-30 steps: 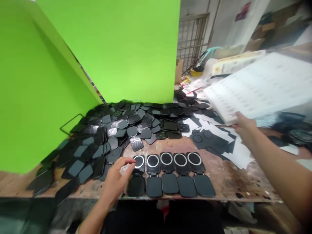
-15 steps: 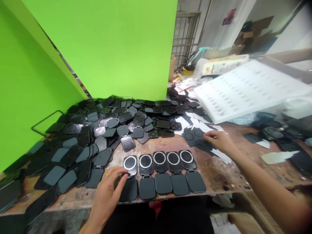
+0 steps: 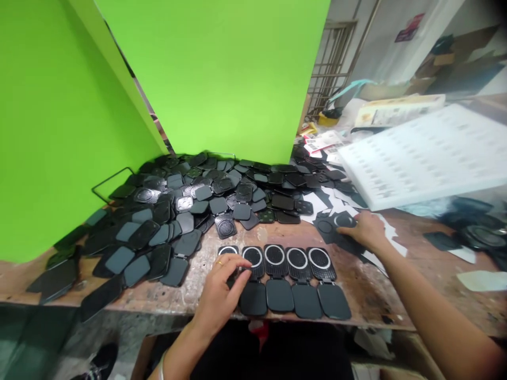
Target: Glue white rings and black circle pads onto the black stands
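Several black hinged pads with white rings lie in a row (image 3: 295, 277) at the table's front edge. My left hand (image 3: 222, 293) rests palm down on the leftmost pad (image 3: 228, 250) of the row, fingers curled over it, a ring on one finger. My right hand (image 3: 365, 231) lies flat on a black sheet with round cut-outs (image 3: 330, 226) to the right of the row, fingers spread on it. A big heap of loose black pads (image 3: 190, 211) covers the table's left and back.
Green screens (image 3: 222, 74) stand behind and left of the heap. A white perforated tray (image 3: 428, 153) lies tilted at the right. White paper scraps (image 3: 317, 203) and dark round parts (image 3: 475, 232) sit near it. The worn table edge (image 3: 372, 319) runs below the row.
My left hand has slid onto the leftmost pad, covering it. My right hand left the white tray, came down and now lies on the black cut-out sheet. The view shifted.
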